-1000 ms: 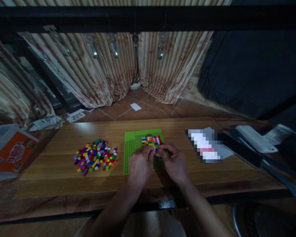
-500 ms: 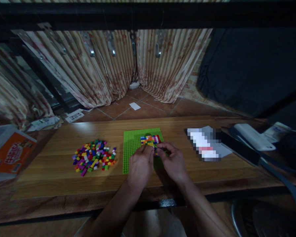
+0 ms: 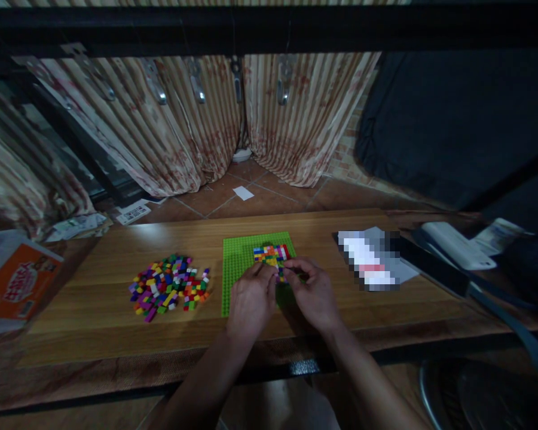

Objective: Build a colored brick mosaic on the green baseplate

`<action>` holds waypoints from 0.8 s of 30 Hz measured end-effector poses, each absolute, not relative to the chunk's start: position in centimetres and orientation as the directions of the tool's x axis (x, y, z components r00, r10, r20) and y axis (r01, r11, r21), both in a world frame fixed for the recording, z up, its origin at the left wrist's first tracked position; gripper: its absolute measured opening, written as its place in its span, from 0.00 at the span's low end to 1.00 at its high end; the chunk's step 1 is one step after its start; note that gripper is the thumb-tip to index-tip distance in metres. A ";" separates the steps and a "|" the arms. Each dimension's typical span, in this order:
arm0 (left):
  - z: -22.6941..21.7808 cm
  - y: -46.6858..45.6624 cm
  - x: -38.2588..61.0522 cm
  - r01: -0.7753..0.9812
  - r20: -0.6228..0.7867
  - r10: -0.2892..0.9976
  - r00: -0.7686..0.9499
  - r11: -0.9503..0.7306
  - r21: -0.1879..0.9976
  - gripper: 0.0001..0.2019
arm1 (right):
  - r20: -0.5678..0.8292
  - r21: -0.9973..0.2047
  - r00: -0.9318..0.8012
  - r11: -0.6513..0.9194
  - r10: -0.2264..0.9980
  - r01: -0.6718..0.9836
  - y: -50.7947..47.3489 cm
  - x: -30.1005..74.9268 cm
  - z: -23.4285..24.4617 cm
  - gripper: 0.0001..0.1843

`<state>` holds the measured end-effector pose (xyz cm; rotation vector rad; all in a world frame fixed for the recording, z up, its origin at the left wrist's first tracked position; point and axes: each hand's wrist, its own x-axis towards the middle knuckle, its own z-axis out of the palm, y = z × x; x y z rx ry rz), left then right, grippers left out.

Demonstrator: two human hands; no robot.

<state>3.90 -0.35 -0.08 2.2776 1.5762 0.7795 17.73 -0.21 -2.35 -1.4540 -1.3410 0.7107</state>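
A green studded baseplate [image 3: 235,258] lies on the wooden board, with a block of multicoloured toy bricks [image 3: 270,253] built up on its right half. Both my hands meet over the near side of that block. My left hand [image 3: 252,297] is closed, its thumb and fingertips pinched at the bricks. Opposite it, my right hand [image 3: 312,292] is closed too, fingers curled and tips at the same spot. Whatever small piece is between the fingertips is too small and covered to name. My hands hide the near right part of the baseplate.
Left of the baseplate spreads a pile of loose bricks [image 3: 170,286] on the wooden board [image 3: 94,322]. To the right lie a blurred-out sheet [image 3: 367,263], a dark strap [image 3: 511,322] and a white device [image 3: 457,245]. An orange-labelled plastic box [image 3: 18,286] stands at far left.
The whole view has shifted slightly. Both hands stay together over the bricks, with barely any movement of the fingertips.
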 end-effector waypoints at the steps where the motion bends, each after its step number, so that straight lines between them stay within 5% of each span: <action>1: -0.1 -0.3 3.9 0.775 0.282 0.922 0.263 -0.377 0.508 0.09 | 0.194 -0.922 0.214 0.103 0.957 0.373 -0.2 17.7 -2.3 0.09; 24: -0.7 -0.2 4.5 0.760 0.278 0.945 0.174 -0.308 0.573 0.07 | 0.155 -0.939 0.228 0.072 0.961 0.337 -0.2 17.7 -2.4 0.09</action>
